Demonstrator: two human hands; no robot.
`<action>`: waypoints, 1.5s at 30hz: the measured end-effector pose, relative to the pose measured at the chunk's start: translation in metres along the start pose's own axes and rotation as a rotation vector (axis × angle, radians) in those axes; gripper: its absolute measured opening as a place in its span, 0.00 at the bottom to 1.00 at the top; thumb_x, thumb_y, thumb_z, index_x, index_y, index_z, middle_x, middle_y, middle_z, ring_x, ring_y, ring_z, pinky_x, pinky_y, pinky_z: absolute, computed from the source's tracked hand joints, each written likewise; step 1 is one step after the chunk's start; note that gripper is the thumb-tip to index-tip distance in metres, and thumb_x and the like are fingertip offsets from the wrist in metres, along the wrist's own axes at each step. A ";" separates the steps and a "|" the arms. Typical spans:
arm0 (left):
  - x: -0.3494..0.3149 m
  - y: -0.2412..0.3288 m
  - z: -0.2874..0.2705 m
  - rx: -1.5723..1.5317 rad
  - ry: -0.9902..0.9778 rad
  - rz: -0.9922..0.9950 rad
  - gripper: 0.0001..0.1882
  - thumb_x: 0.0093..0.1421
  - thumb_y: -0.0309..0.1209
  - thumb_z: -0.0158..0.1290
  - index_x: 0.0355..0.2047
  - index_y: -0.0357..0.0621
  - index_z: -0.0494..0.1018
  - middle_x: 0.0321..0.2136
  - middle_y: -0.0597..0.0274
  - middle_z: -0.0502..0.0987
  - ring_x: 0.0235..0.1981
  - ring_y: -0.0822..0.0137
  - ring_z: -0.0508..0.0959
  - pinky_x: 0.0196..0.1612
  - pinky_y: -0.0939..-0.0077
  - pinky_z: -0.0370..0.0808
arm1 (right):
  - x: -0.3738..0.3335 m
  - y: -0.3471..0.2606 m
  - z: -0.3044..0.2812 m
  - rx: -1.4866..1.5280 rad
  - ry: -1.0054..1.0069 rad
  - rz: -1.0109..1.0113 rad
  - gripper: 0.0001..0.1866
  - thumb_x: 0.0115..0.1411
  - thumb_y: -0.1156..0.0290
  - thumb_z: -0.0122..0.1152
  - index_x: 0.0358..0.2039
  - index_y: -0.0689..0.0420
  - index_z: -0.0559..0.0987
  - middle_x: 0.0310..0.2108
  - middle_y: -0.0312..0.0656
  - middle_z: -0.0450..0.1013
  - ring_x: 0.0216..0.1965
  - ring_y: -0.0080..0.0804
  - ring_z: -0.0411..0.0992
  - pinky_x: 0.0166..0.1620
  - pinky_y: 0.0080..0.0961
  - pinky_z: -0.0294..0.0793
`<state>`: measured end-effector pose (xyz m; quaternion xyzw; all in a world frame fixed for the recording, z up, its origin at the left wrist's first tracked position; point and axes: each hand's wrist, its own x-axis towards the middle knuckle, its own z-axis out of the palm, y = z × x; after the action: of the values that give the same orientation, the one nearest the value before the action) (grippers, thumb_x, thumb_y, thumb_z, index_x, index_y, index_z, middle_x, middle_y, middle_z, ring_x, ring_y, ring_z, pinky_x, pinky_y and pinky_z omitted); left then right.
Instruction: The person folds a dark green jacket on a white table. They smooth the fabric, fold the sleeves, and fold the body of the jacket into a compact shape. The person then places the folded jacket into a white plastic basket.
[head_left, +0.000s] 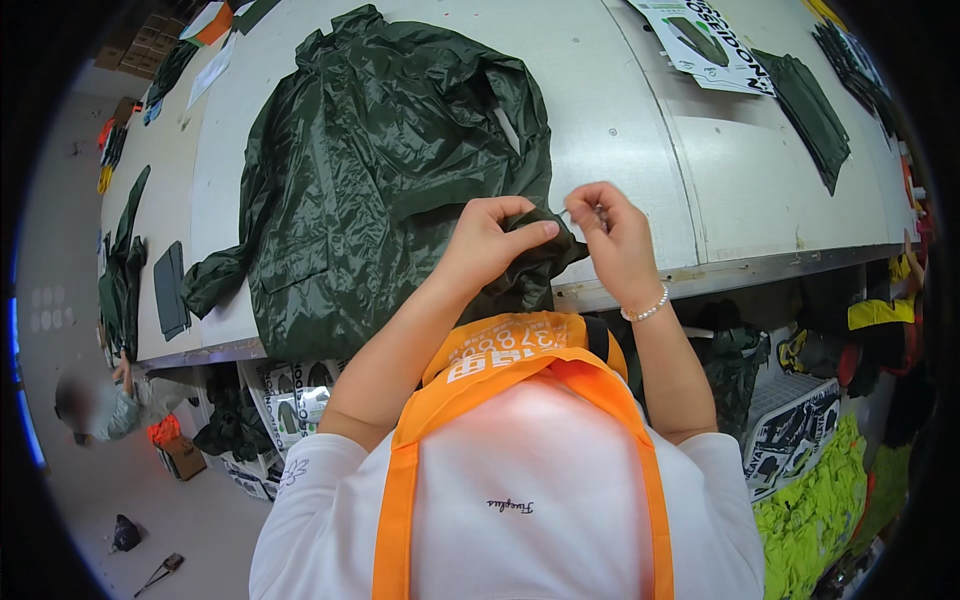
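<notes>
A shiny dark green rain jacket (340, 180) lies spread on the pale worktable, its collar at the far side. My left hand (492, 238) is closed on a gathered end of the jacket, probably a sleeve cuff, with thumb and fingers pinching the fabric. Close beside it on the right, my right hand (612, 235) has its fingers curled in a pinch. A thin, light-coloured bit shows at its fingertips beside the cloth, too small to name. A beaded bracelet circles my right wrist.
The worktable (640, 200) has a metal front edge. Printed packages (700, 45) and a folded dark green garment (808, 115) lie at far right. More dark green garments (125, 270) lie at left, near another person. Below right are a white basket (790, 430) and bright yellow-green garments (815, 510).
</notes>
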<state>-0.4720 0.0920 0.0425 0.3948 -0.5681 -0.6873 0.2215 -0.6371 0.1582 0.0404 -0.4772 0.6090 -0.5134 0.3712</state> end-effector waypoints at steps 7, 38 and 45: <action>-0.003 0.007 0.007 -0.205 0.187 0.055 0.07 0.54 0.28 0.58 0.25 0.36 0.76 0.22 0.68 0.77 0.22 0.82 0.72 0.27 0.87 0.68 | -0.013 -0.007 -0.025 -0.189 -0.020 -0.048 0.09 0.61 0.70 0.54 0.37 0.62 0.71 0.29 0.39 0.66 0.25 0.21 0.63 0.30 0.17 0.65; -0.003 0.003 0.011 -0.153 0.064 0.169 0.12 0.54 0.24 0.56 0.39 0.32 0.76 0.29 0.68 0.76 0.31 0.79 0.74 0.36 0.87 0.70 | -0.004 0.001 -0.012 0.233 -0.015 0.074 0.08 0.57 0.75 0.59 0.37 0.62 0.75 0.30 0.30 0.71 0.23 0.11 0.62 0.26 0.12 0.63; -0.004 -0.001 0.009 -0.080 0.024 0.188 0.12 0.54 0.22 0.55 0.40 0.34 0.77 0.29 0.69 0.74 0.31 0.79 0.72 0.37 0.87 0.68 | -0.005 -0.001 -0.016 0.154 -0.076 0.112 0.09 0.49 0.76 0.67 0.32 0.61 0.79 0.23 0.26 0.70 0.20 0.08 0.55 0.23 0.08 0.55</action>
<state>-0.4764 0.1002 0.0431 0.3386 -0.5723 -0.6806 0.3075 -0.6510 0.1669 0.0449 -0.4316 0.5790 -0.5187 0.4577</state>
